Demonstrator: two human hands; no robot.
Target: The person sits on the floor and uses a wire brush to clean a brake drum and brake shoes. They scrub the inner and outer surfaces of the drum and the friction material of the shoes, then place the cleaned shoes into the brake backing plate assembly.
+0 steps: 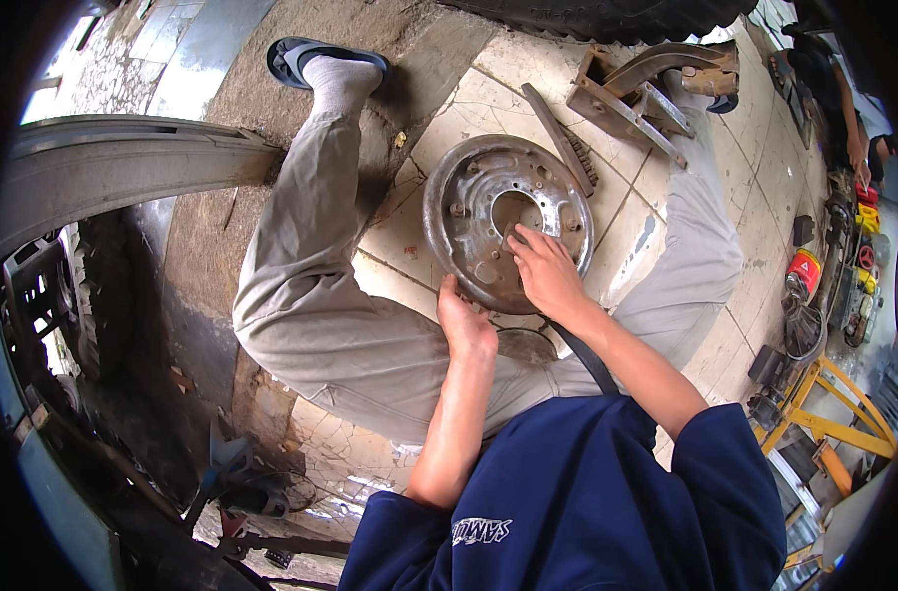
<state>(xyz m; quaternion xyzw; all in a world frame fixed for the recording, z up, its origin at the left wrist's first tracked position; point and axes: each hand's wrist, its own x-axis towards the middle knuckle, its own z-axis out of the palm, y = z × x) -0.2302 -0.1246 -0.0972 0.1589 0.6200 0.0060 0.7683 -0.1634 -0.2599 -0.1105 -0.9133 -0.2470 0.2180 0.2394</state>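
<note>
A round, worn metal brake backing plate point(478, 182) with a large centre hole lies on the tiles between my legs. My left hand point(465, 317) grips its near left rim, the fingers partly hidden beneath the edge. Across the near right part of the plate reaches my right hand point(547, 271), fingers together and pressed down at the edge of the centre hole. A small brownish piece seems to sit under those fingertips, too hidden to name. Just beyond the plate's far right rim is a wire brush point(575, 158) with a long handle.
A rusty metal bracket point(606, 94) stands by my right foot, below a large tyre point(606, 15). On the left a steel beam point(143, 163) juts in. At the right are a red can point(803, 271), a yellow frame point(833, 419) and another person's arm point(851, 123).
</note>
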